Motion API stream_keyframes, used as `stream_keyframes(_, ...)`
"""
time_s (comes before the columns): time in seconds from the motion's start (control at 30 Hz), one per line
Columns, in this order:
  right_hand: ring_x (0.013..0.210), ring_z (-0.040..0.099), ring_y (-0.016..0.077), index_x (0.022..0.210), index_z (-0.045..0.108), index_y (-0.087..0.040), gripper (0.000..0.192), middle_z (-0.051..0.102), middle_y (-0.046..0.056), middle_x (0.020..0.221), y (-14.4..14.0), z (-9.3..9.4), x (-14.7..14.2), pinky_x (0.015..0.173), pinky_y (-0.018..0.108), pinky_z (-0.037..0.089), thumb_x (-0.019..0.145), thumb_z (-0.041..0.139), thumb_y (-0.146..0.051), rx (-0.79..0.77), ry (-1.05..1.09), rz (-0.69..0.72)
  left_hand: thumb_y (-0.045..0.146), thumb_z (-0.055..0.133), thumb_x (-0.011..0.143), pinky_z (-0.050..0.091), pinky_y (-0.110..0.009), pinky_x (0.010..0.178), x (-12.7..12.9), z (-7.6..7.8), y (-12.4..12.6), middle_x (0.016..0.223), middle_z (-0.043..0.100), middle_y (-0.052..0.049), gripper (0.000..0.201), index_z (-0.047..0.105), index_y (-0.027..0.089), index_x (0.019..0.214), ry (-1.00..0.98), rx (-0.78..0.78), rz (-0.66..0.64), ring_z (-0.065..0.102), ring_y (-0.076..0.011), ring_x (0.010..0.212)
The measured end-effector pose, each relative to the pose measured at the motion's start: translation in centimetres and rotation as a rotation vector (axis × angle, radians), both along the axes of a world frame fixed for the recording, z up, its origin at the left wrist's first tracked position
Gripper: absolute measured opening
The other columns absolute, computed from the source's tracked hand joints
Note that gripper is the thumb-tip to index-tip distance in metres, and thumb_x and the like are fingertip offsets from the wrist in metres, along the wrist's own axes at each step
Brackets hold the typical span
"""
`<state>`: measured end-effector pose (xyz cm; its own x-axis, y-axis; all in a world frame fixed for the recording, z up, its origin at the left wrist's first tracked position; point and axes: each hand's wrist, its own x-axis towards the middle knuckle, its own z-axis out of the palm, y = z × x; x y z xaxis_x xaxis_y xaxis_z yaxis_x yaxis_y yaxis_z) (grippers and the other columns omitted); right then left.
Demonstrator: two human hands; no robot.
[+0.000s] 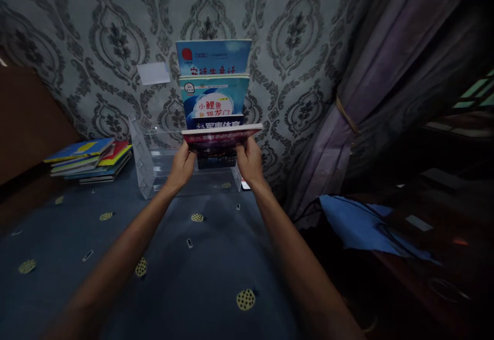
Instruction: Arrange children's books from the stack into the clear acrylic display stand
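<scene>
A dim room is seen from above, looking down two bare forearms stretched over a dark blue tablecloth dotted with small yellow patches. A thin book with a red and purple cover is held level between both hands, just in front of a clear acrylic tiered rack set against a grey damask-patterned wall. The left hand is closed on the book's left edge, fingers curled under and thumb on top; the right hand is closed likewise on the right edge. Three books are already stood upright in the rack's rear tiers, stepped one above another, their blue covers facing out. The held book is poised at the lowest front tier, not yet seated.

A stack of other books is laid flat at the far left. A purple curtain hangs at right.

Judged from this: the transparent slot edges are hard to see in such low light, so the book could be caught on a divider, the light rack nudged backward, or the leaning books tipped.
</scene>
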<state>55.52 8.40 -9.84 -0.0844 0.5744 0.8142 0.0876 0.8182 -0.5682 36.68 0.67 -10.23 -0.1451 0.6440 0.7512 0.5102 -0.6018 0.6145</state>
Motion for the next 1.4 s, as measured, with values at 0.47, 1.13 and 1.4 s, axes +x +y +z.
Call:
stream_keyframes(0.47, 0.085, 0.058, 0.0256, 0.094, 0.054, -0.024, 0.016, 0.065, 0.005, 0.09, 2.1, -1.4, 0.8, 0.082, 0.043, 0.051, 0.087, 0.04, -0.025, -0.06, -0.186, -0.109, 0.023, 0.038, 0.101, 0.049, -0.042, 0.094, 1.4, -1.6, 0.2, 0.107, 0.061, -0.011, 0.016, 0.051, 0.018, 0.11, 0.326, -0.048, 0.443, 0.061, -0.0243, 0.103)
stream_keyframes(1.13, 0.104, 0.06, 0.0309, 0.122, 0.047, -0.016, 0.038, 0.062, 0.016, 0.111, 1.3, -1.9, -0.1, 0.094, 0.05, 0.05, 0.085, 0.044, -0.016, -0.079, -0.289, -0.361, 0.024, 0.034, 0.101, 0.053, -0.039, 0.083, 4.0, 0.8, -1.0, 0.115, 0.069, -0.019, 0.029, 0.051, 0.011, 0.121, 0.637, -0.525, 0.836, 0.067, -0.0325, 0.11)
stream_keyframes(1.4, 0.097, 0.06, 0.0315, 0.109, 0.06, -0.014, 0.027, 0.062, 0.017, 0.103, 1.7, -1.9, 0.2, 0.091, 0.05, 0.05, 0.088, 0.044, -0.02, -0.119, -0.429, -0.422, 0.024, 0.031, 0.102, 0.053, -0.039, 0.084, 4.4, 1.3, -1.1, 0.117, 0.069, -0.018, 0.032, 0.052, 0.011, 0.123, 0.658, -0.561, 0.864, 0.068, -0.0315, 0.108)
